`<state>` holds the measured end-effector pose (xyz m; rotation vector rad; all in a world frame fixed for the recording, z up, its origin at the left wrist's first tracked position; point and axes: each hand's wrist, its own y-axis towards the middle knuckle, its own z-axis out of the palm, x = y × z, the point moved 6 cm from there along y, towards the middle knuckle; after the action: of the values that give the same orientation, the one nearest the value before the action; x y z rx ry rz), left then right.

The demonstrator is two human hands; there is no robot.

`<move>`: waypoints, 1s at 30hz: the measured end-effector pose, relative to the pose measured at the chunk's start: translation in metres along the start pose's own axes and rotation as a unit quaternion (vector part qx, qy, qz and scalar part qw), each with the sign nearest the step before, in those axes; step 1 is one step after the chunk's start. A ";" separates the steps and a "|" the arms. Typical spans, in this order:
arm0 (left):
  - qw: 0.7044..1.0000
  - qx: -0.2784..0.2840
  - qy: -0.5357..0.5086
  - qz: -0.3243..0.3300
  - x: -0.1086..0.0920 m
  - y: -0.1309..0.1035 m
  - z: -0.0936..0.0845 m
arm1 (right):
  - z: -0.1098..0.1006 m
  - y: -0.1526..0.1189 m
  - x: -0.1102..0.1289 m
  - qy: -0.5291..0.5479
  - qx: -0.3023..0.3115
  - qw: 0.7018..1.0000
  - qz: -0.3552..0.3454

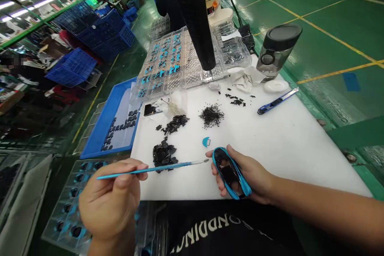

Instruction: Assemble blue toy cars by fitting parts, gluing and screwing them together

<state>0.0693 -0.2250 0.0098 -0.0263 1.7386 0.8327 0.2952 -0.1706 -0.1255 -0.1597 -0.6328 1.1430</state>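
Head view: the only writing I can read is on the black shirt at the bottom edge, pale block letters upside down and cut off, something like "ONDIN". My left hand [109, 202] has its grip pinched shut on a thin blue brush [151, 168], whose pale tip points toward the blue-rimmed part [231, 173]. My right hand [247, 176] has its grip wrapped around that part, a glossy black oval shell with a bright blue edge, held just above the near edge of the white desk [300, 140]. Taking that part as the landmark: just beyond it lies a small blue half-round chip [205, 141]; left of it sits a heap of flat black pieces [163, 154]; farther beyond, a second looser heap [175, 123] and a mound of fine black pins [211, 115]. Well beyond the part, clear plastic blister trays [177, 62] hold rows of small blue and black parts in their pockets. Beyond and to the left, a blue tray [100, 136] carries black parts in rows. Beyond and to the right lie a blue utility knife [277, 101] and a smoky clear bottle with a black lid [277, 50]. Blue crates [72, 67] stand far left.
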 end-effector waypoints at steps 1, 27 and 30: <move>1.000 0.021 0.006 0.003 -0.002 -0.002 0.006 | 0.000 -0.001 0.000 -0.004 -0.002 1.000 0.001; 0.982 0.105 0.136 0.075 -0.006 -0.011 0.043 | -0.002 0.001 -0.003 -0.062 -0.013 0.998 0.027; 0.982 0.107 0.134 0.075 -0.009 -0.010 0.044 | -0.001 0.001 -0.002 -0.060 -0.017 0.998 0.022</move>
<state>0.1135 -0.2126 0.0082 0.1452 2.0986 0.7721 0.2945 -0.1719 -0.1271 -0.1353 -0.7596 1.1904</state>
